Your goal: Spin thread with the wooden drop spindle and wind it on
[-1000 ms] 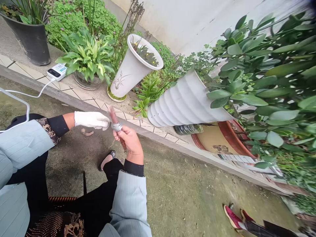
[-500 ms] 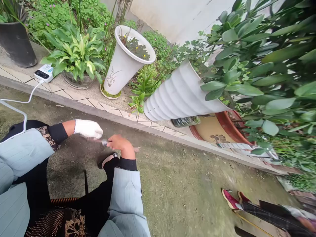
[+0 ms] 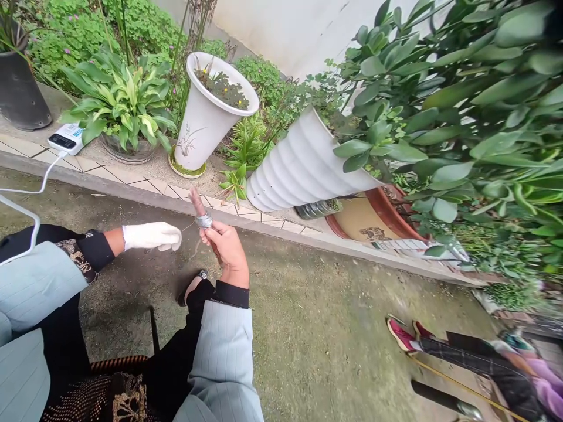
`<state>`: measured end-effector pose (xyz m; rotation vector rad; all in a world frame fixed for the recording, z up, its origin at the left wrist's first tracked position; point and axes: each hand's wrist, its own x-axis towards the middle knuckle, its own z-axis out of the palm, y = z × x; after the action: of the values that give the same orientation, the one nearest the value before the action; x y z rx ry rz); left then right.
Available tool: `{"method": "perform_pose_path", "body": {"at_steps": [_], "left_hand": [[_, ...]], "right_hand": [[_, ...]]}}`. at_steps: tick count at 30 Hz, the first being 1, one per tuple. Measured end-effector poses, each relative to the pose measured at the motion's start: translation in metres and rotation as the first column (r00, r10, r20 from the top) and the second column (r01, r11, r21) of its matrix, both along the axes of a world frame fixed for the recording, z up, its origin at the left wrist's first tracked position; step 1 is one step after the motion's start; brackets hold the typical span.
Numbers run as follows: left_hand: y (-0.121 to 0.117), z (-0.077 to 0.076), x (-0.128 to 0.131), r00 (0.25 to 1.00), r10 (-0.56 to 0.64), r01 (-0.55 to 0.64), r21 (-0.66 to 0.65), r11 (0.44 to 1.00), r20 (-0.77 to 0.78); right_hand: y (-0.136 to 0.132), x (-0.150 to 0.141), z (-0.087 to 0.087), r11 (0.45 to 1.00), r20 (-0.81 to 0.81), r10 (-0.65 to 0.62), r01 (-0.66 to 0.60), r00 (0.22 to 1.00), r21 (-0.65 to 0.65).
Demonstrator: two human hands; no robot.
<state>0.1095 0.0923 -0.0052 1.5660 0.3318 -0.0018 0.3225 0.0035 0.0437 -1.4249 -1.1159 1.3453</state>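
Observation:
My right hand [image 3: 226, 249] is closed around a short brown stick [image 3: 197, 204] that points up and left, with a coil of thin grey wire [image 3: 204, 220] wound round it just above my fingers. My left hand [image 3: 152, 235] wears a white glove and is pinched shut a little to the left of the stick. A faint strand of the wire runs from the coil toward the gloved fingers. Both hands hover above the mossy concrete ground [image 3: 334, 328], over my dark-trousered knee.
A tiled kerb [image 3: 132, 179] carries potted plants: a tall white flared pot [image 3: 206, 120], a white ribbed pot [image 3: 303, 167], a terracotta pot [image 3: 373, 217], a leafy plant [image 3: 121, 108]. A white device [image 3: 65, 139] with cable lies on the kerb. Another person's red shoes [image 3: 407, 334] stand at right.
The stick, held level and low half a second ago, is tilted upright again. My gloved left hand has drawn slightly away to the left. The view has shifted right.

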Motion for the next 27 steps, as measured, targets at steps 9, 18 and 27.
{"method": "perform_pose_path", "body": {"at_steps": [9,18,27], "left_hand": [[-0.008,0.019,-0.001,0.991,-0.116,0.132,0.438,0.889,-0.064],[0.006,0.035,-0.005,0.988,-0.138,0.156,0.386,0.909,-0.075],[0.005,0.032,-0.008,0.999,-0.016,0.014,0.082,0.997,0.028]], "right_hand": [[0.008,-0.004,-0.012,0.969,0.872,0.048,0.189,0.487,-0.159],[-0.010,-0.008,-0.017,0.712,0.549,0.689,-0.304,0.473,-0.632],[-0.028,-0.002,0.013,0.924,-0.002,0.382,-0.382,0.924,-0.017]]}}
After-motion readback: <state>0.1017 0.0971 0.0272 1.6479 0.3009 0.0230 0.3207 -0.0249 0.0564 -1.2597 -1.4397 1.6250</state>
